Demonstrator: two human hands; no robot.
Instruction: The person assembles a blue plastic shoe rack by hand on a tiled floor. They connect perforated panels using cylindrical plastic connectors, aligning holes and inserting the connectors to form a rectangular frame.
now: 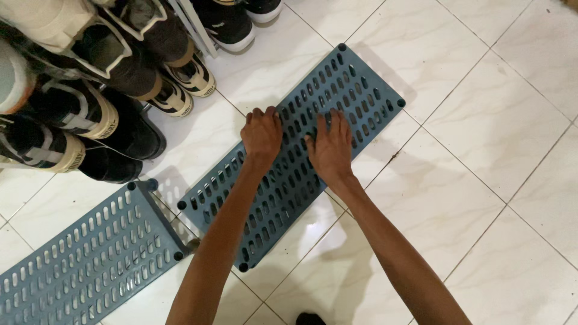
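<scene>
- Two hands pressed one slotted blue shelf panel [301,150] flat on the tiled floor [481,120] — steadying it.
- Left hand [262,133] curled over its far edge, gripping; right hand [330,147] lay open, fingers spread.
- Beyond the left hand, shoes [120,78] crowded a rack.

The shelf panel [301,150] looks like matt blue-grey plastic, slotted all over; a second panel [84,253] matches it. The floor [481,120] is glossy, smooth marbled tile. Shoes [90,114] show cloth and rubber
</scene>
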